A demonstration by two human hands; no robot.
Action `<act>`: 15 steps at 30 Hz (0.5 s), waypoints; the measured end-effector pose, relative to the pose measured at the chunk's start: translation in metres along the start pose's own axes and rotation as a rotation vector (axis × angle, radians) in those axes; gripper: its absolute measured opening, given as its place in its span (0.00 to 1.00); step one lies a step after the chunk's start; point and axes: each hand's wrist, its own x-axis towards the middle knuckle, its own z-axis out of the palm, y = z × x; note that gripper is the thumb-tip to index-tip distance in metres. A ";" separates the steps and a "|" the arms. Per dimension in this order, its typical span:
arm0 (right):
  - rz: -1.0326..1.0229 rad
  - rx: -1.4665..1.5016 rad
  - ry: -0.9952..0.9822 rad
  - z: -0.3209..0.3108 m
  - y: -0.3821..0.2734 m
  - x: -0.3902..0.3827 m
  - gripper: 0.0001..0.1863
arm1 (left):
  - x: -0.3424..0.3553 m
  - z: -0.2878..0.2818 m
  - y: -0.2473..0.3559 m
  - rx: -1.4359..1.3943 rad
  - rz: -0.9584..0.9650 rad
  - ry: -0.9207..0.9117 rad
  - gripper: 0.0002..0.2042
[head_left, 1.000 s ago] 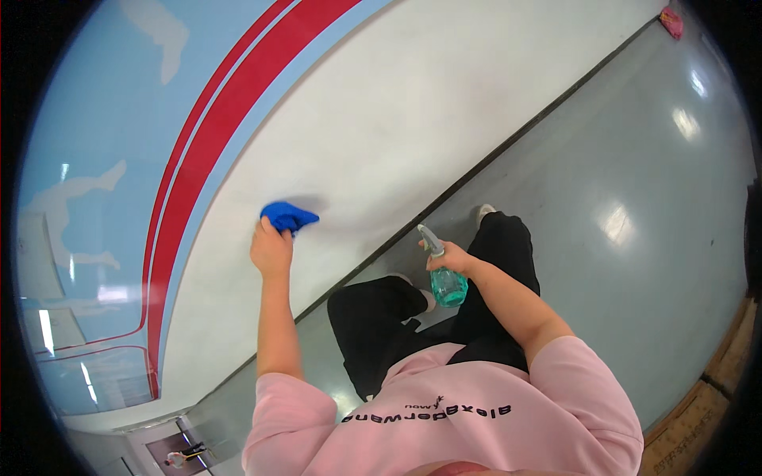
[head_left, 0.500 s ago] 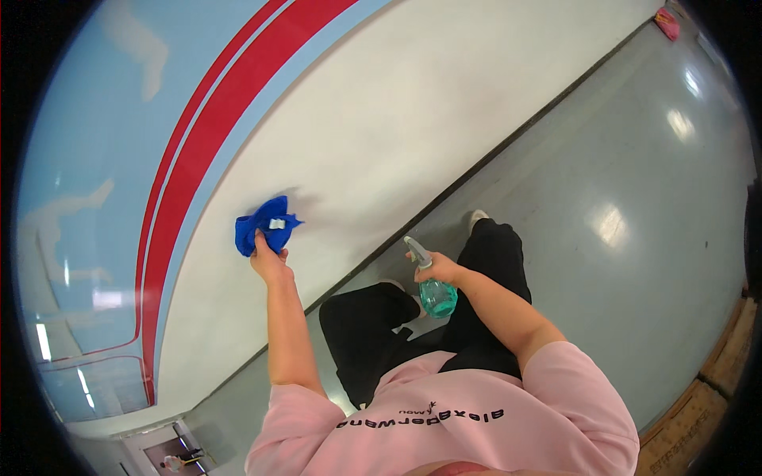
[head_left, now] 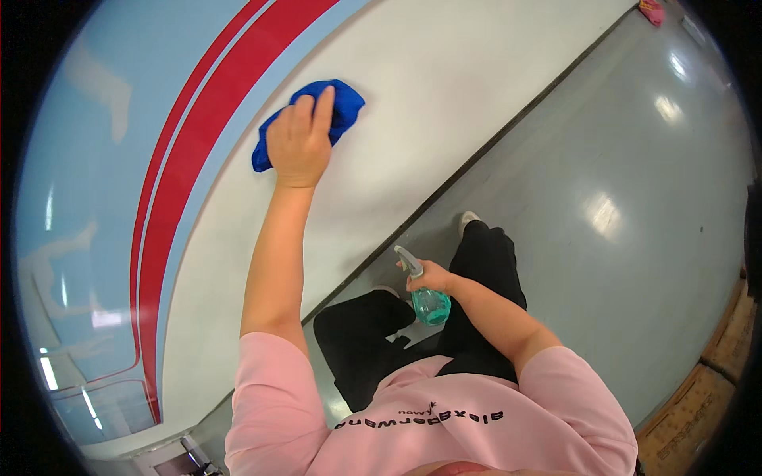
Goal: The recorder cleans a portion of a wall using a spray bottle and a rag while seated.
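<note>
My left hand presses a blue cloth flat against the white lower part of the wall, fingers bent over it, just beside the red and light-blue bands. Part of the cloth is covered by the hand. Down by my knees, my right hand grips a spray bottle by its neck. The bottle is clear green with a grey trigger head, which tilts toward the wall; some liquid seems to show inside.
A red stripe curves along the glossy light-blue upper wall. A dark strip marks where wall meets the grey floor. Brown cardboard boxes stand at the lower right. Something pink lies at the far upper right.
My left hand has moved up and farther along the wall, and the crumpled cloth is now spread flat under it. My right hand with the spray bottle has barely shifted.
</note>
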 end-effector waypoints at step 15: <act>0.063 0.063 -0.065 -0.001 -0.006 -0.004 0.34 | 0.123 0.061 0.050 -0.015 0.282 -0.076 0.25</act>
